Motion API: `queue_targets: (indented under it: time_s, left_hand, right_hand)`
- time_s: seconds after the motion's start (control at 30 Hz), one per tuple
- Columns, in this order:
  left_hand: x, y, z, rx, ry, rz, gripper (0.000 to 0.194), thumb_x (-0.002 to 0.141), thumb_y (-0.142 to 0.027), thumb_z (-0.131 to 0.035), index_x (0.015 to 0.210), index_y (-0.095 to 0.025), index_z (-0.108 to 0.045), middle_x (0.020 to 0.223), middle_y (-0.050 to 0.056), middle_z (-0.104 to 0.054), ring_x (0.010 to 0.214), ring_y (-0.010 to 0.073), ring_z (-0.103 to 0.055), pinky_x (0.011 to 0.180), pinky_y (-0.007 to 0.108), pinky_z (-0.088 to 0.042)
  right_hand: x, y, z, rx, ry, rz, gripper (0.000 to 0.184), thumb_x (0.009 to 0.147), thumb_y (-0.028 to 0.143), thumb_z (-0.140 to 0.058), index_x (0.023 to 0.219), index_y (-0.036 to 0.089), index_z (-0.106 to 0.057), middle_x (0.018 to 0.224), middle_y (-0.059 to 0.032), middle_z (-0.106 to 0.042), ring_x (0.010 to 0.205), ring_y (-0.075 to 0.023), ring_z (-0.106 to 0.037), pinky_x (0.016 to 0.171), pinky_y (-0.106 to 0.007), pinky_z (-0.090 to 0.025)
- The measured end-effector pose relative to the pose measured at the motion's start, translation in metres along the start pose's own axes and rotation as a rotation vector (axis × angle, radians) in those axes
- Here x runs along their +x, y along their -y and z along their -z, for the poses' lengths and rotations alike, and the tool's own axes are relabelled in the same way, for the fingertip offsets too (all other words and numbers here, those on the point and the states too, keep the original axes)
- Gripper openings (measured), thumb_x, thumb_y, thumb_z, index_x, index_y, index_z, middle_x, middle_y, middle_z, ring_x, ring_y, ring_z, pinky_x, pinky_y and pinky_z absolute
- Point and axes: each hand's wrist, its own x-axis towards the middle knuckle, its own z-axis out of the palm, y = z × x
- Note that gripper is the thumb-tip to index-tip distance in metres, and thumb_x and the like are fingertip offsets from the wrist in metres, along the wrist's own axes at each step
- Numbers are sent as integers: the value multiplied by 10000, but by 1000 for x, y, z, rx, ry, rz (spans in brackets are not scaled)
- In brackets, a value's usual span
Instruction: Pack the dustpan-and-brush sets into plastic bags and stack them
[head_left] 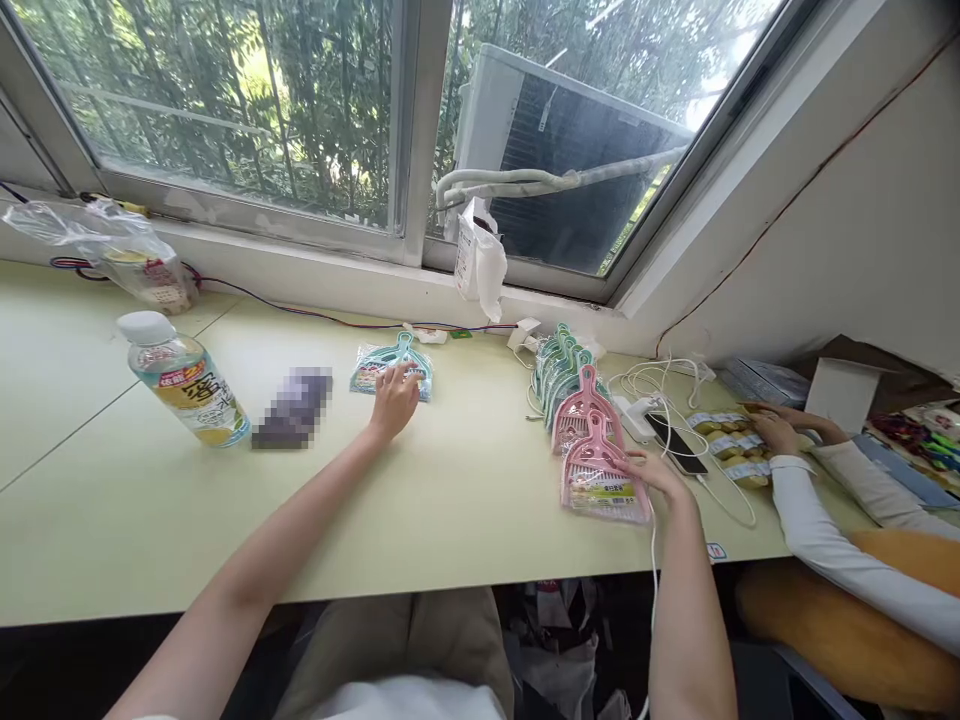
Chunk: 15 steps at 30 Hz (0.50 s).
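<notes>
A teal toy-sized dustpan-and-brush set (390, 372) in clear wrapping lies on the table in front of the window. My left hand (396, 398) rests on its right part, fingers slightly bent and spread. Further right, my right hand (651, 470) grips the right edge of a wrapped pink dustpan-and-brush set (600, 478), its handle pointing away from me. Part of the grip is hidden beneath the hand. Another pink set (581, 415) lies just behind and partly under this one. Beyond them is an overlapping row of several teal sets (559, 365).
A drink bottle (187, 385) stands at the left, near a blurred dark object (294, 410). White cables, a power strip (634, 415) and a phone (676, 444) lie right of the pink sets. At far right, another person's hands (780, 430) touch yellowish packets (731, 445).
</notes>
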Motion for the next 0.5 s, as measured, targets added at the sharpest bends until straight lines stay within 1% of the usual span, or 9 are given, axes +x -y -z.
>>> queue_targets:
  time_s: [0.07, 0.13, 0.23, 0.3, 0.33, 0.37, 0.43, 0.47, 0.5]
  left_hand:
    - [-7, -5, 3, -45, 16, -33, 278, 874, -146, -409, 999, -248, -635, 1230, 70, -558, 1126, 258, -492, 930, 414, -337]
    - [-12, -12, 5, -112, 48, -38, 270, 866, -138, -416, 962, -247, -643, 1211, 66, -569, 1101, 249, -507, 928, 415, -346]
    - [-14, -22, 3, -308, 85, 23, 236, 861, -172, -430, 900, -236, -654, 1161, 69, -589, 1113, 246, -507, 967, 423, -342]
    - [-11, -28, -1, -562, 147, 115, 207, 863, -263, -458, 908, -223, -655, 1123, 79, -607, 1096, 247, -527, 958, 411, -371]
    - [-10, -31, -3, -730, 218, 169, 233, 865, -328, -464, 942, -215, -654, 1108, 86, -618, 1067, 246, -550, 937, 403, -395]
    - [-9, -34, -5, -916, 324, 225, 300, 868, -399, -456, 1002, -210, -646, 1102, 94, -630, 1030, 246, -576, 913, 399, -419]
    - [-9, -39, -9, -1278, 594, 316, 474, 872, -529, -385, 1115, -195, -618, 1117, 122, -645, 987, 259, -612, 883, 417, -446]
    - [-11, -41, -11, -1416, 686, 358, 541, 869, -572, -354, 1141, -183, -612, 1122, 140, -650, 975, 272, -623, 873, 434, -454]
    - [-14, -43, -11, -1509, 698, 417, 577, 863, -595, -346, 1141, -170, -620, 1115, 154, -656, 963, 286, -632, 861, 449, -462]
  right_hand:
    - [-9, 9, 3, -29, -9, -2, 634, 488, 449, -792, 997, 98, -652, 788, -147, -692, 792, -332, -642, 743, -448, -455]
    - [-23, 23, 7, -86, -133, 16, 667, 495, 472, -783, 1046, 122, -647, 772, -137, -696, 779, -339, -640, 720, -457, -452]
    - [-48, 57, 9, -157, -358, 97, 554, 534, 544, -742, 954, 186, -697, 747, -126, -700, 771, -338, -635, 699, -458, -445]
    - [-64, 85, 4, -131, -426, 182, 523, 546, 595, -721, 895, 205, -720, 721, -117, -699, 749, -319, -638, 691, -440, -444]
    - [-69, 101, -3, -80, -437, 230, 544, 531, 605, -731, 896, 202, -723, 709, -111, -698, 731, -305, -641, 683, -422, -449]
    - [-73, 117, -13, -6, -420, 280, 575, 511, 605, -748, 913, 194, -721, 708, -108, -699, 718, -288, -645, 673, -398, -456]
    - [-76, 149, -42, 178, -328, 362, 614, 494, 591, -770, 947, 181, -709, 743, -105, -709, 709, -259, -653, 640, -348, -468]
    - [-74, 165, -61, 266, -275, 383, 612, 506, 588, -766, 956, 179, -701, 757, -102, -712, 702, -247, -655, 625, -332, -471]
    - [-72, 180, -81, 318, -232, 390, 603, 516, 584, -764, 955, 176, -695, 753, -96, -712, 688, -238, -654, 613, -323, -470]
